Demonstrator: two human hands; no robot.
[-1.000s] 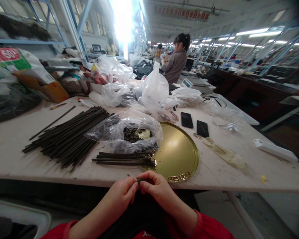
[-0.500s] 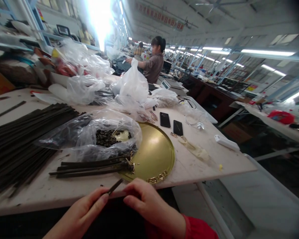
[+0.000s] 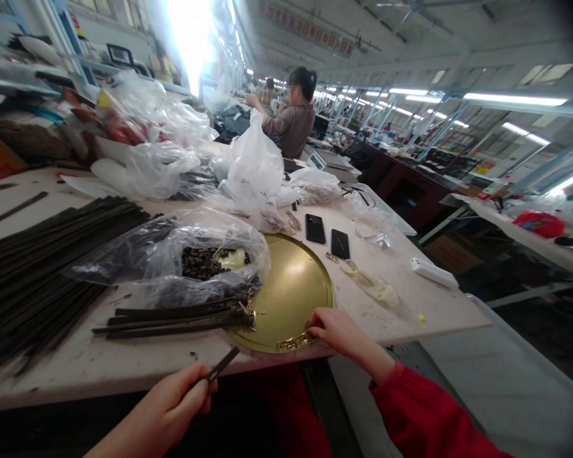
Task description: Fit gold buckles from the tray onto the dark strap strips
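Head view: left hand (image 3: 172,401) pinches a dark strip (image 3: 222,366) at the table's near edge, while right hand (image 3: 337,331) fingers close on small metal pieces (image 3: 293,343) on the brass tray (image 3: 296,286).

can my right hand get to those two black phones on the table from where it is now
Probably yes. The right hand rests at the near rim of the gold tray, and the two black phones lie flat just beyond the tray's far edge. Only bare tabletop and a crumpled glove lie between, nothing tall.

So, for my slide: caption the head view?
Left hand pinches a dark strip; right hand reaches the brass tray.
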